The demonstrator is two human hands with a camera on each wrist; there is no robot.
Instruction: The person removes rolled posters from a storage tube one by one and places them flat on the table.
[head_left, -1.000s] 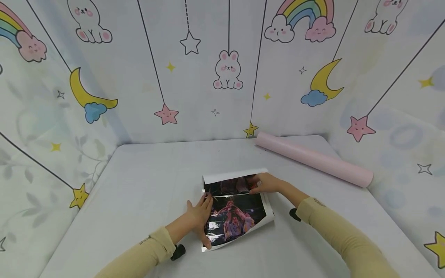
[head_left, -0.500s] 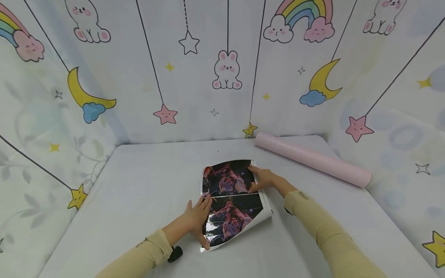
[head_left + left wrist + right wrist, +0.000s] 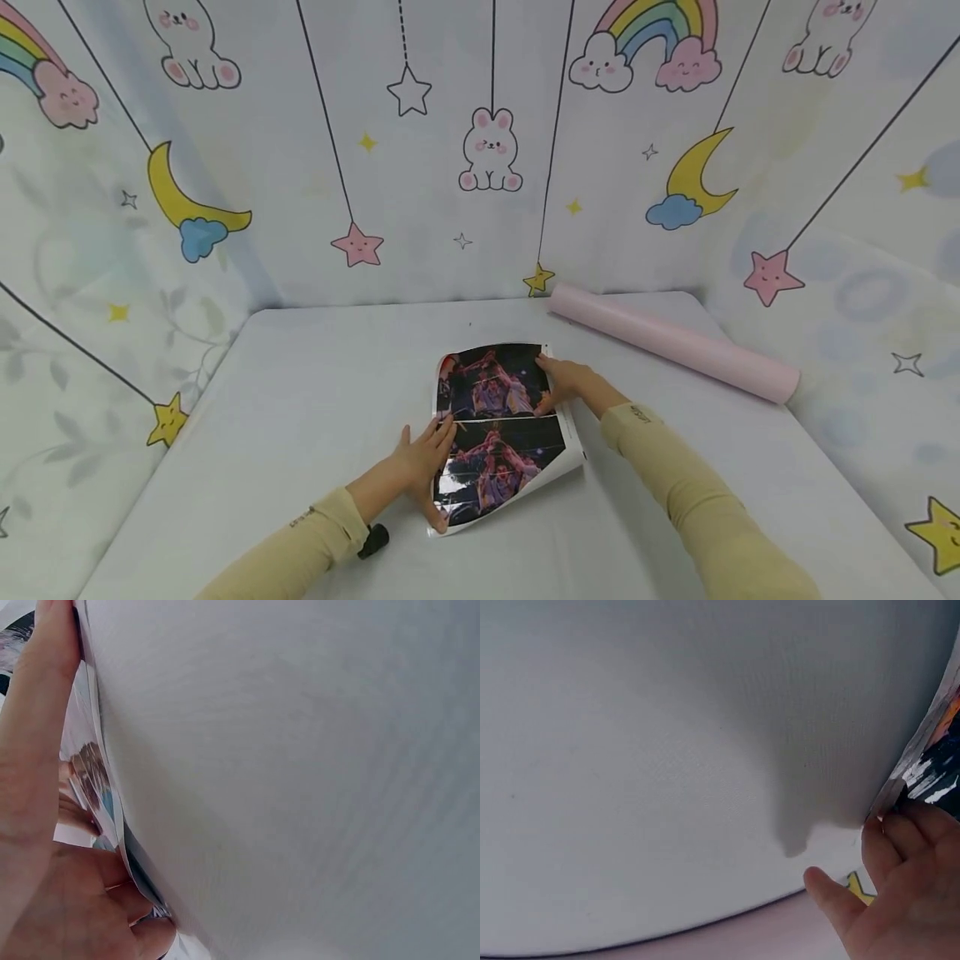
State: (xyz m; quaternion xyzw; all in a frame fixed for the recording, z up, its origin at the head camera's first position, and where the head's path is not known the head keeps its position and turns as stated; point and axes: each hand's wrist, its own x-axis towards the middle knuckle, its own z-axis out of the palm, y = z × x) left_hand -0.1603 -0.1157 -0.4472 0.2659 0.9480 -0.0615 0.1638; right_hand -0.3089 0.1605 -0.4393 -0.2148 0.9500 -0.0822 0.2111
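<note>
A glossy printed sheet [image 3: 498, 454] with two similar dark, colourful photos, one above the other, lies in the middle of the white table. Its white lower right corner curls up. My left hand [image 3: 420, 468] rests on the sheet's left edge, thumb and fingers spread; in the left wrist view, the hand [image 3: 79, 900] lies along that edge. At the upper right edge, my right hand [image 3: 567, 385] presses the sheet with spread fingers. In the right wrist view, fingertips [image 3: 900, 832] touch the white margin while the thumb stands apart. Neither hand curls round the sheet.
A long pale pink roll [image 3: 675, 342] lies diagonally at the back right of the white table [image 3: 330, 375]. Behind and beside the table hangs a white cloth [image 3: 420, 183] printed with cartoon rabbits, stars and moons.
The sheet's top, earlier curled over with its white back showing, now lies unrolled with the upper photo in sight. My right hand has shifted to its right edge; the left hand barely moved.
</note>
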